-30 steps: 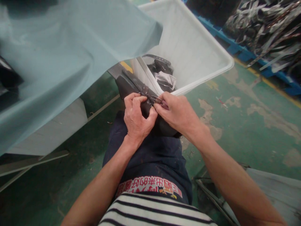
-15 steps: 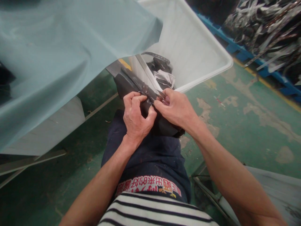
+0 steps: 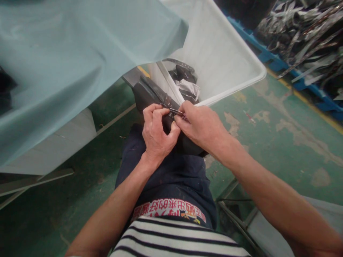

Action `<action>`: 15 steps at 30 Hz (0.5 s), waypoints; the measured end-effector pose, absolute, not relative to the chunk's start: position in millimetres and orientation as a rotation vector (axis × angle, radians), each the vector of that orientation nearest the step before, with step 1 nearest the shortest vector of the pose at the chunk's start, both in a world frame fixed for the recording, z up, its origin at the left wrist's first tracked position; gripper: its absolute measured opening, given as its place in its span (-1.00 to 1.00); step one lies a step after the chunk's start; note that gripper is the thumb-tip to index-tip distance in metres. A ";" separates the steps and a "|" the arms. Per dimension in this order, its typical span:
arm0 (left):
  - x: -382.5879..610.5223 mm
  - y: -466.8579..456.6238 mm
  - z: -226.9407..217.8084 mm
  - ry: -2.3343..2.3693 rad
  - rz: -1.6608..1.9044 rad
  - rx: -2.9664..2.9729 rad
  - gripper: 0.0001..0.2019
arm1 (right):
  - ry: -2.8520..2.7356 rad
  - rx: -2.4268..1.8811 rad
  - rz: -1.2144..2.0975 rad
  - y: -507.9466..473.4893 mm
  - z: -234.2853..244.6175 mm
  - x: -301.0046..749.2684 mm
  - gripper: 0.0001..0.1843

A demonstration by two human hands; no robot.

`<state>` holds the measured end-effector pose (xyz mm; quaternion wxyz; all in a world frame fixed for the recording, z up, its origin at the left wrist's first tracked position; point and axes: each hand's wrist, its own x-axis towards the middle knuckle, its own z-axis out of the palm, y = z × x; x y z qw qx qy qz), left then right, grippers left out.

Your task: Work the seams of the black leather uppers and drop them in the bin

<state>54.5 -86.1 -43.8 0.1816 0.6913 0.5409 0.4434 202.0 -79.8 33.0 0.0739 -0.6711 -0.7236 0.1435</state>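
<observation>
A dark, leather-like piece [image 3: 146, 93] lies in front of my thighs, with a narrow strap and small dark fittings along its top edge. My left hand [image 3: 159, 130] pinches that edge near the fittings, fingertips curled over it. Close to its thumb, my right hand [image 3: 197, 119] is closed on a small, thin, pointed metal tool [image 3: 177, 111], probably thread snips. The tool's tip points left, at the fittings between my two hands. My right fingers cover its handle, and the underside of the dark piece is hidden.
A large white bin [image 3: 225, 53] with dark scraps inside stands just ahead. Pale blue-green sheeting [image 3: 80, 53] hangs over a table at the left. Straps [image 3: 308, 46] are heaped by a blue pallet [image 3: 278, 62] at the far right. A metal frame [image 3: 235, 217] stands at lower right.
My right hand has rolled over slightly, and the tool has swung from pointing up by the strap to lying across the fittings. My left hand keeps its pinch.
</observation>
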 end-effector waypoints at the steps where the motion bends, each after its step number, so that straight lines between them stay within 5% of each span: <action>1: 54.5 -86.1 -43.6 1.529 1.252 1.949 -0.73 | -2.178 -1.985 0.464 -78.0 32.4 202.8 -0.83; 15: 52.9 -85.2 -37.2 1.566 1.204 1.938 -0.74 | -1.922 -1.668 0.998 -65.3 22.0 222.3 -0.82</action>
